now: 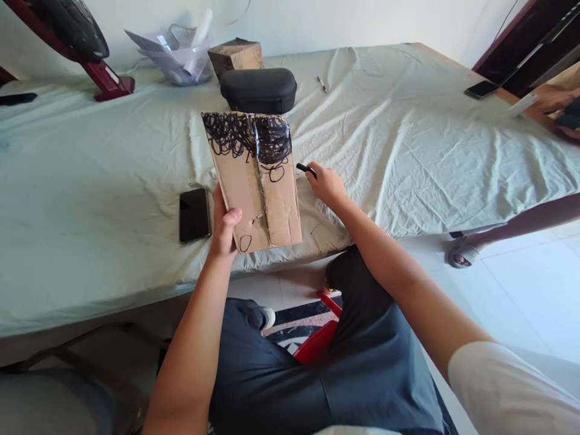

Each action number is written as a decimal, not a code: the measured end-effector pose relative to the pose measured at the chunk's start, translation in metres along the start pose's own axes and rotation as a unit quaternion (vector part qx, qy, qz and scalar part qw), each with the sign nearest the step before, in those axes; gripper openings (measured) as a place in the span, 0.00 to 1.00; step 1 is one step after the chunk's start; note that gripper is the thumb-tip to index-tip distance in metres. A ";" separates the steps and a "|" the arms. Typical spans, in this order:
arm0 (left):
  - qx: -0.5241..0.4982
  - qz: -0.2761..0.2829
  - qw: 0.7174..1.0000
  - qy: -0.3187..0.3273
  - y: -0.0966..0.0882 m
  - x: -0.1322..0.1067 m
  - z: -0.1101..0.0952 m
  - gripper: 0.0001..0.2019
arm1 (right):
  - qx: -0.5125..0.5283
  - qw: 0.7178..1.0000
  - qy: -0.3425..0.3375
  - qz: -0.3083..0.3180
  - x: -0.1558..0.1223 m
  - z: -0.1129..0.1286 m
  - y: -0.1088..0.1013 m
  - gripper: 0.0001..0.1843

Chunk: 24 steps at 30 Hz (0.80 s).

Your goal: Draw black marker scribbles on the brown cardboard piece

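Black-scribbled along top, mostly bare below; holding taped cardboard [248, 187] in left grip [225, 226], pen [305, 169] in right grip [328, 183].

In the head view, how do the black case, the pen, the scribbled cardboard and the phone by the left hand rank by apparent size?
1. Scribbled cardboard, perhaps enlarged by nearness
2. Black case
3. Phone
4. Pen, partly hidden by the right hand
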<state>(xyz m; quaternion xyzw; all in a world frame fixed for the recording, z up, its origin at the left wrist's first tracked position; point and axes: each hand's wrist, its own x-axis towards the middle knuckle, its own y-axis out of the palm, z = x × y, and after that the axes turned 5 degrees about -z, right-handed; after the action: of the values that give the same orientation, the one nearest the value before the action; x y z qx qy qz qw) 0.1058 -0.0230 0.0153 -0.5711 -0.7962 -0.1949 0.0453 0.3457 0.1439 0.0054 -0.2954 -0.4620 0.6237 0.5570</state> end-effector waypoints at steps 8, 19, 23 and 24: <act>-0.009 0.000 1.000 0.000 -0.002 0.001 0.002 0.40 | -0.039 0.999 0.004 0.032 -0.001 0.012 0.005 0.34; -0.041 0.013 0.999 0.007 -0.004 0.004 0.005 0.31 | -0.028 0.994 0.019 0.107 0.018 0.021 -0.003 0.27; -0.031 0.030 0.999 0.008 -0.009 0.003 0.006 0.29 | 0.002 0.987 0.045 0.154 0.017 0.020 -0.020 0.48; -0.025 0.032 0.999 0.012 -0.010 0.002 0.006 0.29 | 0.027 0.982 0.068 0.174 0.016 0.020 -0.026 0.54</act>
<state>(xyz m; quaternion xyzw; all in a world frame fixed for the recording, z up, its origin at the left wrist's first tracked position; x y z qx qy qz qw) 0.0966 -0.0215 0.0081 -0.5946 -0.7718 -0.2202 0.0468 0.3358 0.1536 0.0388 -0.3978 -0.3473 0.7018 0.4782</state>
